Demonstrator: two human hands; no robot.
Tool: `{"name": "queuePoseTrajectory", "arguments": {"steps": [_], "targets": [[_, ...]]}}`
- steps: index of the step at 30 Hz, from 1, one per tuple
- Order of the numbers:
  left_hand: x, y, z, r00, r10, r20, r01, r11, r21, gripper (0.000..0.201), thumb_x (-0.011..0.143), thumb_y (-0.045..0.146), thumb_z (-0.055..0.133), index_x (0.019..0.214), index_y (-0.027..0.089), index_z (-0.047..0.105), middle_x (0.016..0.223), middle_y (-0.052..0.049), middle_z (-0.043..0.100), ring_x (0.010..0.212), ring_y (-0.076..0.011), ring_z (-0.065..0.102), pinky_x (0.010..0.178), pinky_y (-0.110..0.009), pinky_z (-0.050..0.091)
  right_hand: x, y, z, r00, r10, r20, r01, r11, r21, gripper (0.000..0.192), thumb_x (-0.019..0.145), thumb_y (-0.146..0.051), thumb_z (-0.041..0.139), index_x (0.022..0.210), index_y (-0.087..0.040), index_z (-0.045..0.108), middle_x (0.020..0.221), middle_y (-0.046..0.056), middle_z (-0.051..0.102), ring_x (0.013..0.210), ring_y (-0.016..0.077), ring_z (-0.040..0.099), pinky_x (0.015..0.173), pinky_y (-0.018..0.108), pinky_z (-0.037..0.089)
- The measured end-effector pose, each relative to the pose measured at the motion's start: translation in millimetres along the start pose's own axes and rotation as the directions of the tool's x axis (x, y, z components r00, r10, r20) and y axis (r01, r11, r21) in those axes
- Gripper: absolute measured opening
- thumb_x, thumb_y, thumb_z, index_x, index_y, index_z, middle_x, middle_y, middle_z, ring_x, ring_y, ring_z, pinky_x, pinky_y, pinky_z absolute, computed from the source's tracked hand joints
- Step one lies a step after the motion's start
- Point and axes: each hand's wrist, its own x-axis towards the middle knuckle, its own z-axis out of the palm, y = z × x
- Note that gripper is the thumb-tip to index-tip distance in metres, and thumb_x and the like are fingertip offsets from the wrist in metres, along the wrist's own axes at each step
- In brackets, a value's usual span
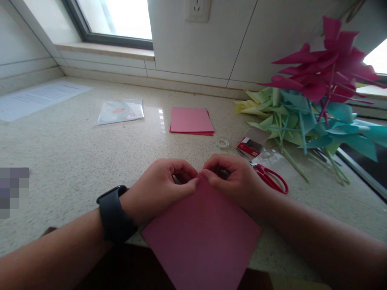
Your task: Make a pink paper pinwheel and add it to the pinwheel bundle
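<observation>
A square sheet of pink paper (pixel 202 237) hangs corner-up before me, its lower end past the counter's front edge. My left hand (pixel 169 187), below a black wristwatch (pixel 115 213), pinches the top corner from the left. From the right, my right hand (pixel 234 177) pinches the same corner, thumb and fingers pressed together close to the left fingertips. Right behind my right hand lie red-handled scissors (pixel 272 179), their blades partly hidden. A small roll of clear tape (pixel 223 143) is flat on the counter beyond my hands.
A stack of pink and red paper squares (pixel 192 120) lies ahead. Left of it are a clear packet (pixel 121 110) and a printed sheet (pixel 39 96). An open red box (pixel 252 143) sits near several paper pinwheels (pixel 332 72) piled at the right. A tiled wall bounds the counter.
</observation>
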Motion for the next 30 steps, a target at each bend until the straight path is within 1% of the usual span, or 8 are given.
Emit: {"name": "queuePoseTrajectory", "arguments": {"steps": [6,10,17,25,30], "targets": [[-0.4,-2.0,-1.2,1.0,0.027,0.01,-0.028,0.999,0.034,0.013,0.087,0.027,0.065,0.086,0.018,0.074,0.069,0.003,0.068,0.059,-0.0075,0.055,0.053,-0.017,0.039,-0.6,-2.2,-1.3,0.999,0.032,0.033,-0.033,0.999,0.008,0.013,0.084,-0.024,0.058,0.08,-0.017,0.068,0.069,0.0,0.064,0.062,0.0125,0.055,0.054,0.024,0.042],[-0.3,-2.4,-1.2,1.0,0.018,0.008,-0.018,0.999,0.045,0.013,0.086,0.027,0.065,0.085,0.019,0.075,0.068,0.003,0.068,0.059,-0.0075,0.055,0.053,-0.017,0.04,-0.5,-1.6,-1.6,0.997,0.049,0.053,-0.05,0.999,0.02,0.016,0.085,-0.025,0.057,0.079,-0.017,0.07,0.068,0.001,0.065,0.062,0.0126,0.056,0.055,0.024,0.042],[-0.2,-1.3,-1.2,0.999,0.03,0.015,-0.03,0.998,0.046,0.013,0.086,0.027,0.065,0.085,0.018,0.075,0.067,0.003,0.067,0.058,-0.0074,0.054,0.053,-0.017,0.04,-0.9,-2.1,-3.1,0.995,0.079,0.061,-0.082,0.996,0.04,0.013,0.083,-0.026,0.061,0.079,-0.018,0.07,0.068,0.0,0.065,0.061,0.0125,0.054,0.054,0.024,0.042],[-0.6,-1.9,-2.8,0.999,0.034,0.016,-0.034,0.998,0.044,0.015,0.087,0.029,0.065,0.086,0.018,0.076,0.068,0.002,0.068,0.059,-0.0084,0.055,0.052,-0.018,0.04,-1.1,-2.6,-2.9,0.994,0.086,0.06,-0.089,0.995,0.051,0.012,0.082,-0.028,0.065,0.08,-0.018,0.07,0.068,0.0,0.064,0.062,0.0125,0.054,0.055,0.024,0.042],[0.0,-1.0,-2.0,1.0,0.009,0.02,-0.009,0.999,0.031,0.016,0.087,0.031,0.066,0.087,0.018,0.076,0.069,0.001,0.068,0.06,-0.0093,0.056,0.053,-0.019,0.04,-1.9,-6.0,-3.0,0.993,0.105,0.054,-0.108,0.993,0.054,0.012,0.081,-0.028,0.066,0.079,-0.018,0.07,0.068,0.0,0.063,0.061,0.0125,0.053,0.054,0.024,0.042]]}}
